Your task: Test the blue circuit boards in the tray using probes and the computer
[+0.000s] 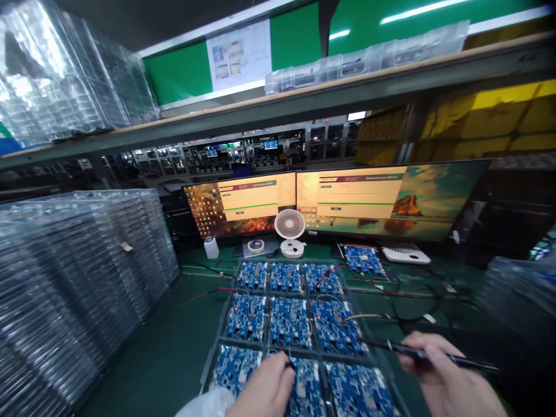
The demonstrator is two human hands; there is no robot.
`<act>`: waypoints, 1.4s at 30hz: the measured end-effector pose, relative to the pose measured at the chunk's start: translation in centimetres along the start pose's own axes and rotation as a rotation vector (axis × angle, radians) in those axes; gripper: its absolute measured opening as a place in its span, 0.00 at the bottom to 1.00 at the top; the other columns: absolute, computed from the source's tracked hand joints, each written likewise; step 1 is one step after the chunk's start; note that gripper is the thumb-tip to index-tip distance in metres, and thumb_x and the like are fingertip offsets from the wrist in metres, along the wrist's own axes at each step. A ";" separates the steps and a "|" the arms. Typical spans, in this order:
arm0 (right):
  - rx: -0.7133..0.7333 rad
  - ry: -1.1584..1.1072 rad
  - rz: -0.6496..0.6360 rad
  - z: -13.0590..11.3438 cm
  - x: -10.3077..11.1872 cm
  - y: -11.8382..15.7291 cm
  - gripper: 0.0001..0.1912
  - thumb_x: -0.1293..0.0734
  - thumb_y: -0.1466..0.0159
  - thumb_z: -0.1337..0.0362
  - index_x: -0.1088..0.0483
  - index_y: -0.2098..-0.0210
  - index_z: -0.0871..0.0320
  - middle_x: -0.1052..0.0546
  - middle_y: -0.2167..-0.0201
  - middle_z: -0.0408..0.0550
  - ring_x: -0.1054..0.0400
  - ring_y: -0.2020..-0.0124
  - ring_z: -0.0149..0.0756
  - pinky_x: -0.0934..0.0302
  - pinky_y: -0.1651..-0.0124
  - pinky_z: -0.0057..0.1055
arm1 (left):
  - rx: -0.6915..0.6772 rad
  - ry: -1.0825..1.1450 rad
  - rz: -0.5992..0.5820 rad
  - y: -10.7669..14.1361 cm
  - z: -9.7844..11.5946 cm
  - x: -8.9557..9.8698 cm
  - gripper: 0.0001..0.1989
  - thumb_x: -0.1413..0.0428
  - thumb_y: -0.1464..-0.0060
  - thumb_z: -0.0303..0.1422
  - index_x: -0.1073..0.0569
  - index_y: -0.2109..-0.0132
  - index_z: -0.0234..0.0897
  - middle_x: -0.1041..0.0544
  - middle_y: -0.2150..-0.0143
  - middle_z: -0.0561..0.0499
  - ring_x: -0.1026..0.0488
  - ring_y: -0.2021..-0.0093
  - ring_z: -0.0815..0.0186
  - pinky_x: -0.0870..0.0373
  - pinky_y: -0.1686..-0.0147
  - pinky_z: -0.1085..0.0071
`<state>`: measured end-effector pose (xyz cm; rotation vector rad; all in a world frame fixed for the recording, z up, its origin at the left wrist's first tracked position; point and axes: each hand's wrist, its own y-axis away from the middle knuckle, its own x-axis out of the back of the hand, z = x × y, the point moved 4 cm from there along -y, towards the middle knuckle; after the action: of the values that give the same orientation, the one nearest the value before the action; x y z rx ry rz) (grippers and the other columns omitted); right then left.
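A plastic tray (266,346) on the green bench holds several blue circuit boards (290,324) in rows. My left hand (267,385) is over the front row, its fingers closed at the top edge of the front middle board (306,385); a small dark thing shows by the fingertips. To the right of the tray, my right hand (447,370) grips a black pen-like tool (434,353), whose tip points left toward the middle-row right board (336,327). Red and yellow wires (362,316) run onto boards at the tray's sides.
Two monitors (256,205) stand behind, with a small white fan (290,225) before them. Stacked clear trays (87,278) rise at the left. Another blue board (364,259), a white bottle (211,248), a tape roll (256,246) and a white device (406,253) lie behind the tray. A shelf (304,92) crosses above.
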<state>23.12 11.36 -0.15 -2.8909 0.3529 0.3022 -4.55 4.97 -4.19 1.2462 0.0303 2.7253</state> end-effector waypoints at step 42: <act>0.084 0.330 -0.622 14.3 -23.4 0.9 0.18 0.37 0.40 0.46 0.31 0.70 0.54 0.24 0.70 0.48 0.29 0.66 0.42 0.37 0.58 0.37 | 0.197 -0.150 0.228 -2.5 -7.9 1.3 0.31 0.57 0.52 0.19 0.36 0.39 0.25 0.34 0.38 0.35 0.41 0.35 0.52 0.49 0.33 0.51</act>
<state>-1.88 18.88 -8.68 -2.7816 -0.4736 -0.2864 -11.06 7.92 -8.64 1.5971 0.1528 2.8667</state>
